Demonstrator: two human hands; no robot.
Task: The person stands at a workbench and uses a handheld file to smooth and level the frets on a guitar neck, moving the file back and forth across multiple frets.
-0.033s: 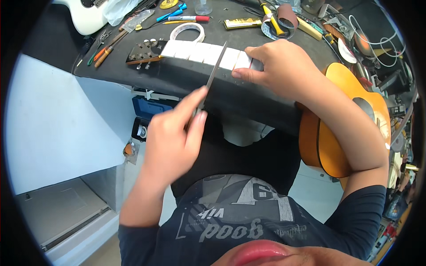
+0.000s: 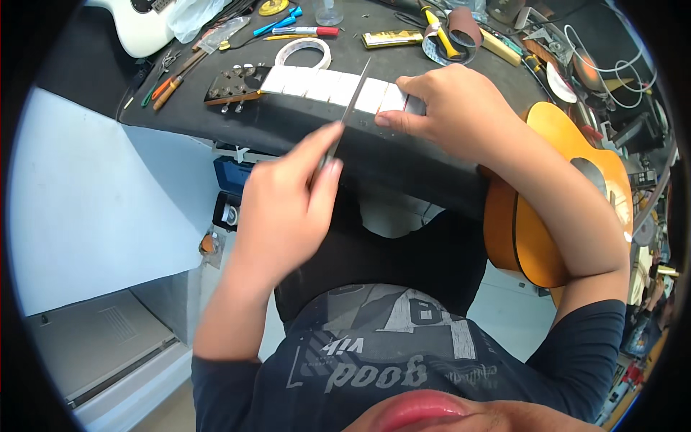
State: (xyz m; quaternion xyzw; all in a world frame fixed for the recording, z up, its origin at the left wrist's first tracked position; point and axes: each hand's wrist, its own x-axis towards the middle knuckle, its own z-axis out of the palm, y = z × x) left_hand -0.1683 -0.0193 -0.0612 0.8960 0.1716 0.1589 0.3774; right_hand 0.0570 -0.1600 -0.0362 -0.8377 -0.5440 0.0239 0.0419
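An acoustic guitar (image 2: 536,230) with an orange-yellow body lies along the bench's near edge, its headstock (image 2: 232,85) to the left. White tape (image 2: 317,84) covers the fingerboard between the frets. My left hand (image 2: 284,212) is closed round the handle end of a slim metal file (image 2: 352,103), whose tapered blade lies across the taped neck. Further up toward the body, my right hand (image 2: 457,108) grips the neck, thumb on the near side and fingers on the far side. My right forearm passes over the guitar's body.
Behind the neck are a tape roll (image 2: 303,54), a red-capped marker (image 2: 306,31) and a yellow packet (image 2: 392,38). Screwdrivers (image 2: 170,91) lie at left, below a white guitar body (image 2: 140,25). Cables (image 2: 612,68) and tools clutter the right. An opened blue case (image 2: 237,175) sits below the bench.
My left hand has pushed the file slightly forward, away from me, across the taped neck. My right hand and the guitar stay in place.
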